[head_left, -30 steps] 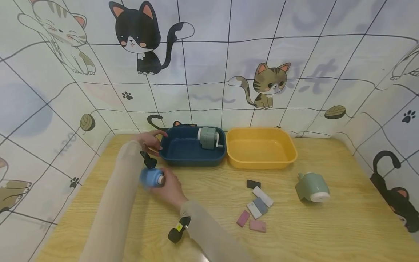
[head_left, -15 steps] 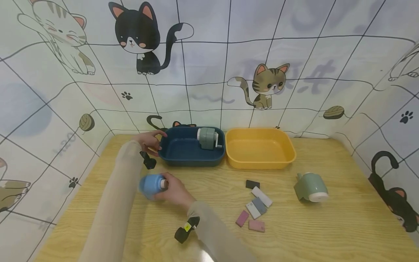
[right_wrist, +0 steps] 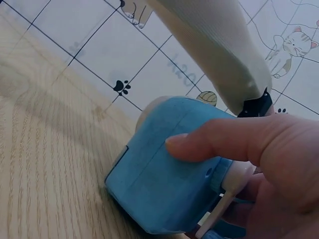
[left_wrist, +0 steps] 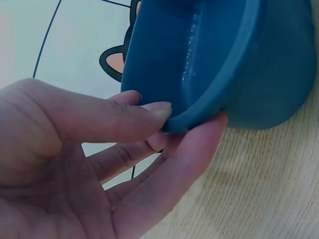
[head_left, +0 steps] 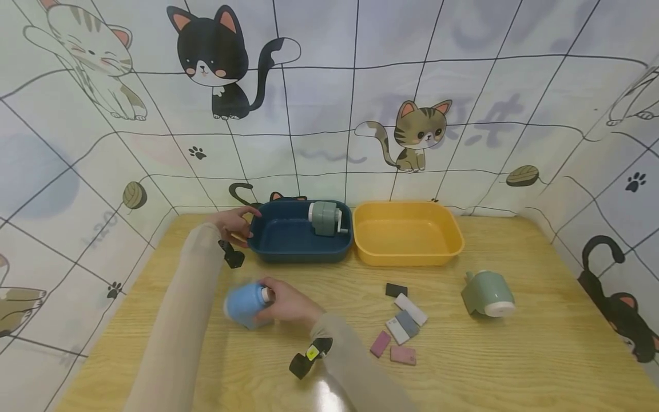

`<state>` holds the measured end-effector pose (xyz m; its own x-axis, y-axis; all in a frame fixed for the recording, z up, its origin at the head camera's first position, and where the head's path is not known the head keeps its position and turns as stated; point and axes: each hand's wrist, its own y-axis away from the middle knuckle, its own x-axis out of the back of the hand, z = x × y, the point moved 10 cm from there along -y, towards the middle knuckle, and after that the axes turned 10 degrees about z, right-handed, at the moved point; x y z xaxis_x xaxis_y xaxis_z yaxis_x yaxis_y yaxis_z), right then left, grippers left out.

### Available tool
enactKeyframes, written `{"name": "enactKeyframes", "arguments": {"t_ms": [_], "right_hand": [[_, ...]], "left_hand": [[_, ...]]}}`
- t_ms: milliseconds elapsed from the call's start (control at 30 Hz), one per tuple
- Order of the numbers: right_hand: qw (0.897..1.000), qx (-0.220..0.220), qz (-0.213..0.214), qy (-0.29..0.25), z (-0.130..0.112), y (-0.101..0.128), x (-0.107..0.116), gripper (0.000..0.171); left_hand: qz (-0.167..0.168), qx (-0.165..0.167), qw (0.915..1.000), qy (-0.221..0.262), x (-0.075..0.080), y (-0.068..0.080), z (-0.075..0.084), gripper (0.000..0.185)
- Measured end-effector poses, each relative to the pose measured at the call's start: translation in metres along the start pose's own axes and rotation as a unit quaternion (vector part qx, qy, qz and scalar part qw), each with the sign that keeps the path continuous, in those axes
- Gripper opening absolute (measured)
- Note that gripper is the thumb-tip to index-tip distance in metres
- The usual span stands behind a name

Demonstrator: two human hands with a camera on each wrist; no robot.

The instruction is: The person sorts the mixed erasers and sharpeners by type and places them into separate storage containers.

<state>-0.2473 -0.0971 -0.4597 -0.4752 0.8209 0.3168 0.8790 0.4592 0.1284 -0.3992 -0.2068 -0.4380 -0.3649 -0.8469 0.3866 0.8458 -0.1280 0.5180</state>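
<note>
My left hand (head_left: 234, 226) pinches the left end of the dark blue bin (head_left: 304, 256), thumb over the rim and fingers outside; the left wrist view shows this grip on the bin wall (left_wrist: 269, 64) closely. A grey-green crank pencil sharpener (head_left: 325, 218) lies inside the bin at its right end. In front of the bin, my right hand (head_left: 290, 303) grips a light blue crank pencil sharpener (head_left: 244, 305). In the right wrist view the thumb lies along the blue body (right_wrist: 164, 169), beside its pale crank arm (right_wrist: 219, 211), and the body is tilted close over the tabletop.
A yellow bin (head_left: 409, 257) stands right beside the blue one. Several small flat blocks, including a pink one (head_left: 403, 355) and a black one (head_left: 396, 289), lie mid-table. A pale green sharpener (head_left: 489, 293) sits at the right. A cat-print sheet (head_left: 319, 103) rises behind the table.
My right hand has moved a little right and toward the near edge with the blue pencil sharpener, away from the left forearm. The left hand has stayed on the bin rim.
</note>
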Motion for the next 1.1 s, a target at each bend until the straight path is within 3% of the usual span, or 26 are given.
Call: {"name": "enactKeyframes", "arguments": {"t_ms": [367, 1100], "right_hand": [[1.0, -0.012, -0.014, -0.015, 0.006, 0.009, 0.012, 0.073], [1.0, 0.014, 0.017, -0.005, 0.01, 0.028, 0.056, 0.075]], "left_hand": [[0.004, -0.001, 1.0, -0.008, 0.001, 0.001, -0.001, 0.071], [-0.003, 0.002, 1.0, 0.002, -0.002, 0.001, -0.001, 0.071]]}}
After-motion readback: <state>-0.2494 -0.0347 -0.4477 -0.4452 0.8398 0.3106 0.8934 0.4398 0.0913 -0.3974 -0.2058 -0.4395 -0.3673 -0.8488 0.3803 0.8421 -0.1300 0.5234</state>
